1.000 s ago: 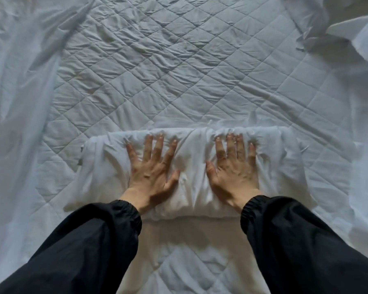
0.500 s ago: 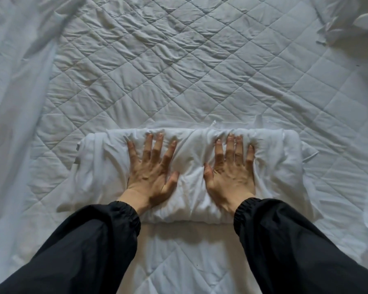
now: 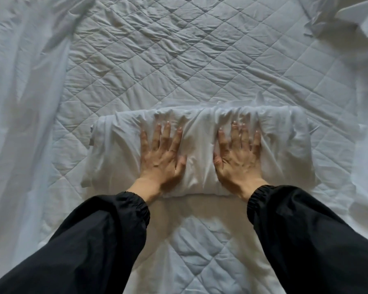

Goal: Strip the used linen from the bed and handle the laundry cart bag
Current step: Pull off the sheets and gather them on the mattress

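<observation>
Pressing flat — left hand [image 3: 160,158] and right hand [image 3: 238,159] spread on the rolled sheet [image 3: 200,145]

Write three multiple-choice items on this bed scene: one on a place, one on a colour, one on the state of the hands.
1. Where does the rolled linen bundle lie?
A. In a cart bag
B. On the quilted mattress pad
C. On the floor

2. What colour are the sleeves?
A. White
B. Red
C. Black

3. How are the left hand and right hand placed?
A. Both flat, fingers straight, pressing the bundle
B. Both clenched round a pillow
C. One raised in the air

Answers: 1 B, the bundle rests on the diamond-stitched padding; 2 C, both sleeves are black down to the elastic cuffs; 3 A, both palms lie on the bundle with the fingers spread.
</observation>
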